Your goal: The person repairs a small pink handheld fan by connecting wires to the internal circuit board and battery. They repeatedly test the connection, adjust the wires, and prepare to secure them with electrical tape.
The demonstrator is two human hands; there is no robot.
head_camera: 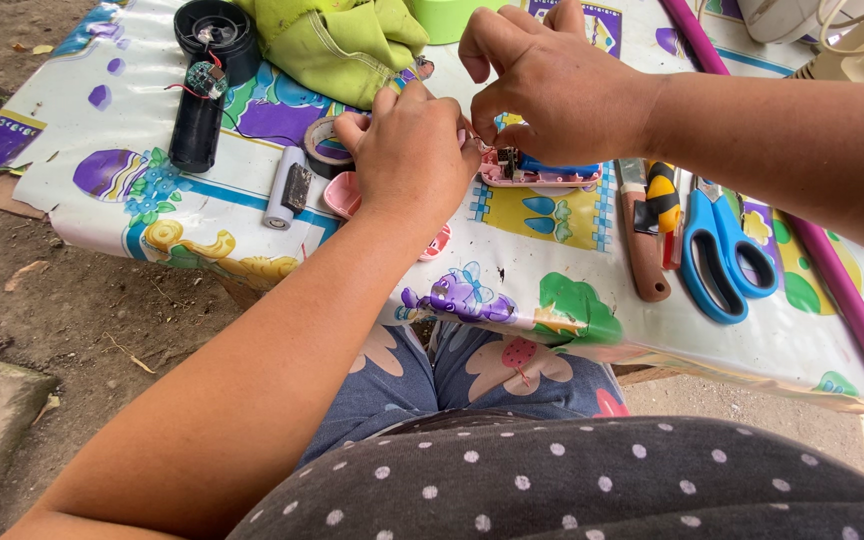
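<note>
Left hand (410, 150) curled shut, fingertips pinching something tiny (too small to tell). Right hand (552, 85) pinching same spot from above. Just below: opened pink plastic device shell (537, 172) with blue part inside, on cartoon-print tablecloth (572, 260). Pink oval cover (342, 195) under left wrist. Right: blue-handled scissors (722, 250). Left: grey cylindrical battery (285, 188).

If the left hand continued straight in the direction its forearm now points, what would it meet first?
The left hand points up and slightly right across the table, toward the right hand close ahead; the fingertips look nearly touching. So it would probably meet the right hand's fingers first, above the opened pink device. Depth is hard to judge.
</note>
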